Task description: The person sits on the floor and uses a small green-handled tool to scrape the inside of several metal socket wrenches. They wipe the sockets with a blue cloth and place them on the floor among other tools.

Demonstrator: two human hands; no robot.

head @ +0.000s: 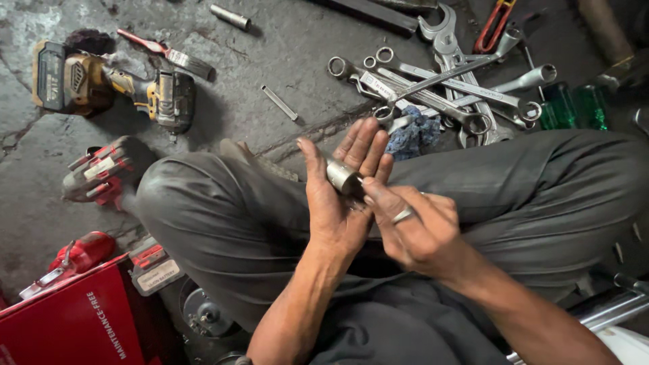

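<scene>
My left hand is held palm up over my lap, and a short silver metal socket lies across its fingers. My right hand, with a ring on one finger, presses against the left palm just below the socket, its fingertips touching the socket's end. Both hands are greasy and hover above my crossed legs in grey trousers.
A pile of silver wrenches and a blue rag lie on the stained concrete beyond my hands. A yellow cordless impact driver, a paintbrush, a red power tool and a red box sit to the left.
</scene>
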